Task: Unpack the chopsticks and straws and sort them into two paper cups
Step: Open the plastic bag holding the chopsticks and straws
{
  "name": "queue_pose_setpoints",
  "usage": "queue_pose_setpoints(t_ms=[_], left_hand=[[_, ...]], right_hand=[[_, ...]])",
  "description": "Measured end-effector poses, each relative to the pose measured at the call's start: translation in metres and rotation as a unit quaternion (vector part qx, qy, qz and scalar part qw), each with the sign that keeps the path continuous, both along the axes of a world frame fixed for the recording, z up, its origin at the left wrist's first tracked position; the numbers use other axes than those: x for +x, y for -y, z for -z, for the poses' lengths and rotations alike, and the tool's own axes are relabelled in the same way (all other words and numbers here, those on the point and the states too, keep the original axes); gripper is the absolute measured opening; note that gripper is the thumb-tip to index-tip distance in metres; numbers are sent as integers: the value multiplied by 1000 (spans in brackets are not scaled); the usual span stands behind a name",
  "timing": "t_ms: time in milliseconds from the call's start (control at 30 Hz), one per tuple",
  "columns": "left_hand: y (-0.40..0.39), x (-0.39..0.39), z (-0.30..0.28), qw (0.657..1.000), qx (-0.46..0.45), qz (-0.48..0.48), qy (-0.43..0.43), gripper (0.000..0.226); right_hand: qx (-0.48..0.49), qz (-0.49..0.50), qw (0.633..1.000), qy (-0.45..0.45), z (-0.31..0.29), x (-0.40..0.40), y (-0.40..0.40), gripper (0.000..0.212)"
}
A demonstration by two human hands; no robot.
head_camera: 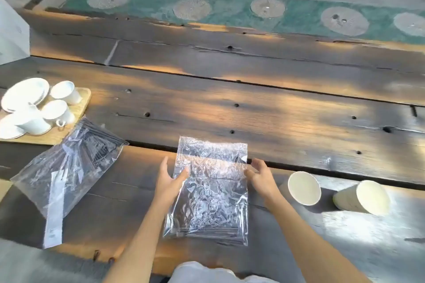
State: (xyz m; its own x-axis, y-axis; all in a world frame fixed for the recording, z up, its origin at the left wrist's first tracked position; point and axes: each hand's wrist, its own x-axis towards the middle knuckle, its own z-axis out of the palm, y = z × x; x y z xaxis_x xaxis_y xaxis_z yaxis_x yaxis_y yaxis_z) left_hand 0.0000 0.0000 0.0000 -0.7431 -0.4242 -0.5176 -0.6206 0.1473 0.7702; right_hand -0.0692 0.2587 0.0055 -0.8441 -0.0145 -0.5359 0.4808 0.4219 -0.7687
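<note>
A clear crinkled plastic bag [210, 193] lies flat on the dark wooden table [253, 108] in front of me; its contents are hard to make out. My left hand [169, 179] touches its left edge with the thumb on the plastic, fingers spread. My right hand [259, 173] rests at its right edge, fingers curled on the rim. A second clear bag [69, 167] holding dark thin sticks lies to the left, with a white label strip. Two white paper cups lie on their sides at the right: one [303, 188] near my right hand, the other [363, 197] farther right.
A light wooden tray [78, 110] at the left carries white china cups and saucers. A white box [11, 32] stands at the far left. Beyond the table's far edge lies a green patterned floor and dark furniture legs.
</note>
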Motion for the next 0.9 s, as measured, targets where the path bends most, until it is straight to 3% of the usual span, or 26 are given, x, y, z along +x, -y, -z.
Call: queue_pose_setpoints(t_ms=[367,633,767,900], left_hand=[[19,-82,42,990,-77,27,113,76],[16,-107,39,995,-21,-53,82,48],[19,-102,29,997,-7,-54,49,8],[21,-86,7,997,7,-72,-5,12]], right_hand=[[-24,82,990,112,36,-49,6,57],[-50,117,985,115,43,-66,7,27],[-67,133,986,69,34,-62,8,10],[-89,138,986,38,23,-46,1,14]])
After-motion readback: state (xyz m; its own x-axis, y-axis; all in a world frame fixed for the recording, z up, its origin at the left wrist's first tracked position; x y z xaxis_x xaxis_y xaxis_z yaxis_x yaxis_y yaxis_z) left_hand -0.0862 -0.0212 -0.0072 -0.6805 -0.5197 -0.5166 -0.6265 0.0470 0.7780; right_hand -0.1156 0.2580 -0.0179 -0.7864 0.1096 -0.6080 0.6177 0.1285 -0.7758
